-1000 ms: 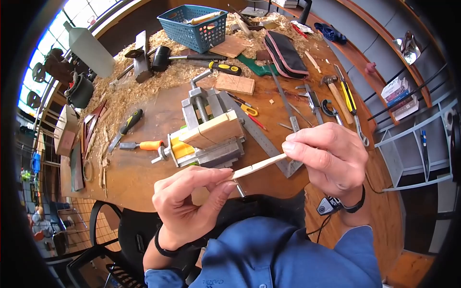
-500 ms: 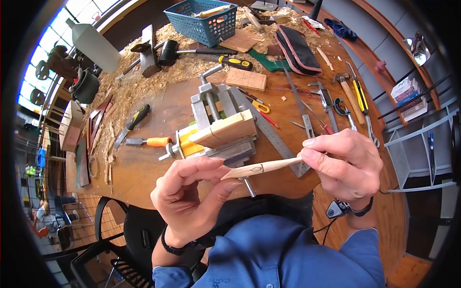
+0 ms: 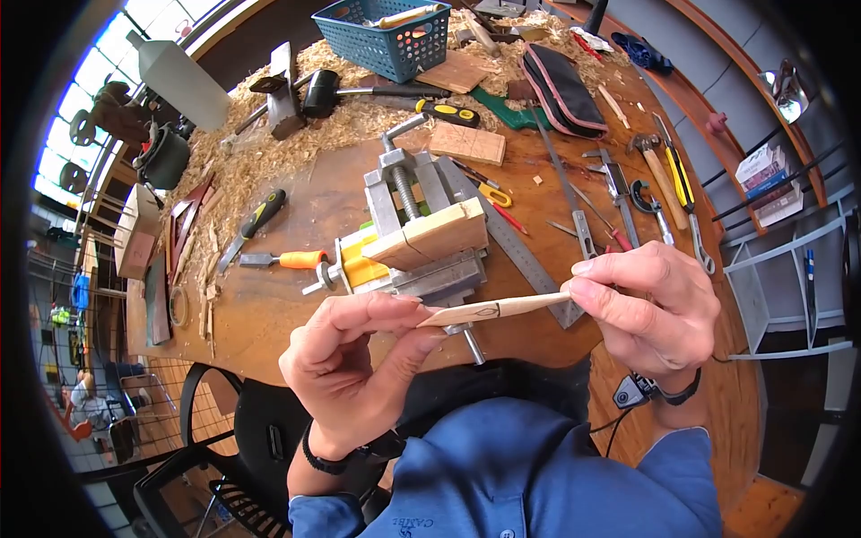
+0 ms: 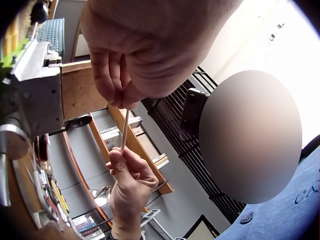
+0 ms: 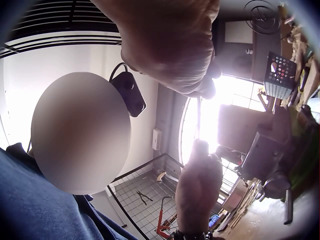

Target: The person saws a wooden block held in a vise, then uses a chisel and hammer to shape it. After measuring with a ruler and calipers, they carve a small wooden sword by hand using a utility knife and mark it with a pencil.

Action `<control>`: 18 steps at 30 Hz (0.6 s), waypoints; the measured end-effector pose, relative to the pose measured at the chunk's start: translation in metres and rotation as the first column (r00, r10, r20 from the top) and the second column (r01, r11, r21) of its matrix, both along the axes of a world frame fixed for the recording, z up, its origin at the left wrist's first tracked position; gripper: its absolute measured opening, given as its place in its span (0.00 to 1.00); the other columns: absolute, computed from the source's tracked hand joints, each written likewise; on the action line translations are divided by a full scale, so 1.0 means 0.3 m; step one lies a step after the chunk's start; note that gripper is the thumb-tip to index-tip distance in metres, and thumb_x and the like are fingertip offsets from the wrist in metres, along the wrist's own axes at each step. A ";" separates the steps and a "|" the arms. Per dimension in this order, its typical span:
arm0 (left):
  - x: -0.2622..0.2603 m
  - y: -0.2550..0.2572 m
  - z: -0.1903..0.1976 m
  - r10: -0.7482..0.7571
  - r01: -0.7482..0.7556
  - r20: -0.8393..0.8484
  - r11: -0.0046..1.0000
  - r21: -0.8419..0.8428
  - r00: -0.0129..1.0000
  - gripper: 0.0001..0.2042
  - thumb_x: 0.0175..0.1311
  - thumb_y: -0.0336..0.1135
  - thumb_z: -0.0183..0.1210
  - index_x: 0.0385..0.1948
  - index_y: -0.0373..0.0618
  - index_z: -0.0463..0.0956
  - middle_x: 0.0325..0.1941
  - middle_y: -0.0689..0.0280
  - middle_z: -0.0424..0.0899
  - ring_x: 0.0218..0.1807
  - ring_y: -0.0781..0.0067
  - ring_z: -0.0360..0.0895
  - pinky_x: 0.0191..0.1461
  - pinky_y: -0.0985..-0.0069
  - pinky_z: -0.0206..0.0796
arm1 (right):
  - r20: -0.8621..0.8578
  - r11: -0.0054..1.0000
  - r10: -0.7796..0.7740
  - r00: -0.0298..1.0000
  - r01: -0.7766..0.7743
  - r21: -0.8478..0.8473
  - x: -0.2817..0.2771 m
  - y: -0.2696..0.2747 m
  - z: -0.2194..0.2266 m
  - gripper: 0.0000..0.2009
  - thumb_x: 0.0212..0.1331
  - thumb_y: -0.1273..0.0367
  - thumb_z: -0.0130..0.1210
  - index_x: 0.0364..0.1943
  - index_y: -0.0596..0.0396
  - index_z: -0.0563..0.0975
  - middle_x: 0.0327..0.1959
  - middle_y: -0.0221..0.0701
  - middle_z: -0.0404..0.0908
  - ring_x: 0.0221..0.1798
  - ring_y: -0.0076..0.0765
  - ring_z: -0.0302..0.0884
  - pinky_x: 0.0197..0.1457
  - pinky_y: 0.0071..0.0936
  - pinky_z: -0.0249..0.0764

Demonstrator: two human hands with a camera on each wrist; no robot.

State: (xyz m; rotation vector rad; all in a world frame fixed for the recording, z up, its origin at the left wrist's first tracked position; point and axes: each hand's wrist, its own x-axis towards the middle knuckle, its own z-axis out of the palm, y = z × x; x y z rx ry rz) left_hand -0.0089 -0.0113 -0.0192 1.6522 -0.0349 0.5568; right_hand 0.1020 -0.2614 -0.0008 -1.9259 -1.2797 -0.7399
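Observation:
A thin, tapered strip of pale wood (image 3: 498, 310) with a small pencilled oval and a line across it is held between both hands, in front of the vise. The left hand (image 3: 359, 372) pinches its left end between thumb and fingers. At the other end, the thumb and index finger of the right hand (image 3: 650, 305) pinch the narrow tip. In the left wrist view the strip (image 4: 125, 131) appears edge-on, between the left hand (image 4: 145, 50) above and the right hand (image 4: 131, 192) below.
A metal vise (image 3: 404, 197) clamps a wooden block (image 3: 430, 238) just beyond the hands. An orange-handled chisel (image 3: 300, 259), a knife (image 3: 256, 224), a steel square (image 3: 520, 255), a hammer (image 3: 659, 175) and calipers (image 3: 614, 184) lie around it. Behind stand a blue basket (image 3: 386, 45) and wood shavings.
Both hands have shifted slightly in the head view. The strip has turned: its narrow edge showed first, then its marked face, which now appears more tilted. Both pinching grips remain.

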 end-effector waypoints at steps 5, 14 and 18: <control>0.013 0.003 0.009 0.015 -0.013 0.050 0.999 -0.033 0.999 0.10 0.59 0.15 0.69 0.41 0.32 0.83 0.41 0.55 0.89 0.45 0.68 0.87 0.52 0.74 0.77 | 0.016 0.998 0.060 0.998 -0.060 0.033 -0.015 0.037 -0.031 0.11 0.47 0.77 0.72 0.37 0.54 0.88 0.33 0.30 0.87 0.27 0.28 0.82 0.25 0.24 0.73; 0.048 0.012 0.007 -0.040 0.023 0.150 0.994 0.111 0.988 0.16 0.59 0.13 0.65 0.50 0.30 0.83 0.41 0.58 0.88 0.41 0.75 0.85 0.46 0.80 0.77 | -0.847 0.896 0.359 0.393 -0.400 0.194 -0.119 0.123 -0.100 0.12 0.63 0.78 0.67 0.48 0.66 0.80 0.35 0.40 0.91 0.33 0.29 0.90 0.38 0.22 0.83; 0.019 -0.017 0.013 -0.070 0.070 0.047 0.997 -0.011 0.996 0.25 0.60 0.17 0.68 0.61 0.30 0.74 0.41 0.60 0.89 0.37 0.80 0.86 0.42 0.84 0.77 | -0.903 0.884 0.367 0.223 -0.386 0.264 -0.130 0.146 -0.091 0.11 0.65 0.77 0.64 0.49 0.65 0.79 0.33 0.36 0.91 0.33 0.23 0.88 0.37 0.22 0.83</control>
